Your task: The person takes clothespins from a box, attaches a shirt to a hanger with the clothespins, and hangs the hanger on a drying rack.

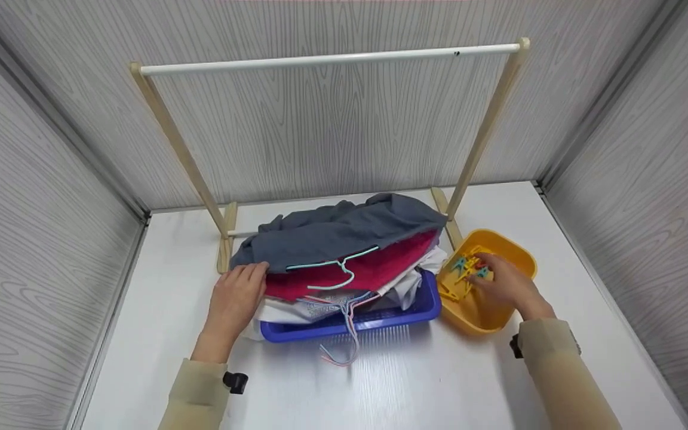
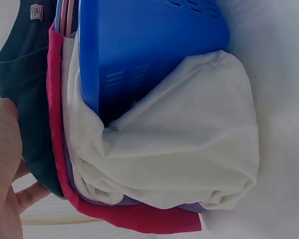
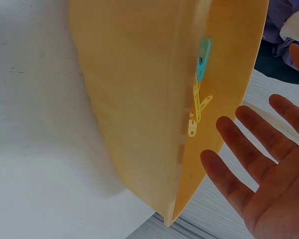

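Head view: where is the grey garment [image 1: 344, 233] seen?

– Spread over the red garment [image 1: 401, 257], by the blue basket [image 1: 430, 301]; its edge is pinched by the left hand [image 1: 236, 295].

– And how is the right hand [image 1: 502, 285] placed?

– Above clothespins [image 1: 468, 269] in the yellow tub [image 1: 517, 254], fingers spread wide. Behind the clothes, a rack [image 1: 332, 60] is seen.

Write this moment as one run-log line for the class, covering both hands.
left hand: holds grey garment | right hand: open, over clothespins in yellow basin | blue basket: under piled clothes
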Demonstrator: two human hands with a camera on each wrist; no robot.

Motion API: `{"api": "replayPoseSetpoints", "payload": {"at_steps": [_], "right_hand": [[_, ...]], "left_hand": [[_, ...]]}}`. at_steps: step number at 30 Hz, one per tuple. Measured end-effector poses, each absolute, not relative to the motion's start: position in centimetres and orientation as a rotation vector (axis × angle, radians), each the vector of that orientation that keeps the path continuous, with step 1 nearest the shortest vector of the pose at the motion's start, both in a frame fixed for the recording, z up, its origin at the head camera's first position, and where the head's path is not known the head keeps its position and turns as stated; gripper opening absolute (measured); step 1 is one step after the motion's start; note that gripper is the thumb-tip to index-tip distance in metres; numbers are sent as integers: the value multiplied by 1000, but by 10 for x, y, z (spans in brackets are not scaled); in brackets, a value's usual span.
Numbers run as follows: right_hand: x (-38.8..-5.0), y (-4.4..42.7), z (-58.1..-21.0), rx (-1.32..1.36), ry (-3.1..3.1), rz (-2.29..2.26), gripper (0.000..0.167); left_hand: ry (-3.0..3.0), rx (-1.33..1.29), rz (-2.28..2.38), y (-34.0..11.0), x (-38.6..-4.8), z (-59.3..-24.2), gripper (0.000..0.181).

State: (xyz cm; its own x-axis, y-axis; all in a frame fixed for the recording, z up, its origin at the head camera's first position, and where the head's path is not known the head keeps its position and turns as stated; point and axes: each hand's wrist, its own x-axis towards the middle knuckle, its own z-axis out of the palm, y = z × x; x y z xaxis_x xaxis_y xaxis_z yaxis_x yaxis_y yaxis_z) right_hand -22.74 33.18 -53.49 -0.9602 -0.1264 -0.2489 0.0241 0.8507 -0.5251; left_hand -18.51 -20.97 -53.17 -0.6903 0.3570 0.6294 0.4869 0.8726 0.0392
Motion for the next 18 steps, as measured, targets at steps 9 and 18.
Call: {"api": "replayPoseSetpoints", "payload": {"at_steps": [9,18], "right_hand": [[-236,334,-528,-27,2709,-799,79],[-246,334,-527,-30,2691,-776,70]], "left_hand": [[-2358,-455,-480,-208,-188,-523,14],[-2327,-475,-650,-215,-184,-498,21]]}}
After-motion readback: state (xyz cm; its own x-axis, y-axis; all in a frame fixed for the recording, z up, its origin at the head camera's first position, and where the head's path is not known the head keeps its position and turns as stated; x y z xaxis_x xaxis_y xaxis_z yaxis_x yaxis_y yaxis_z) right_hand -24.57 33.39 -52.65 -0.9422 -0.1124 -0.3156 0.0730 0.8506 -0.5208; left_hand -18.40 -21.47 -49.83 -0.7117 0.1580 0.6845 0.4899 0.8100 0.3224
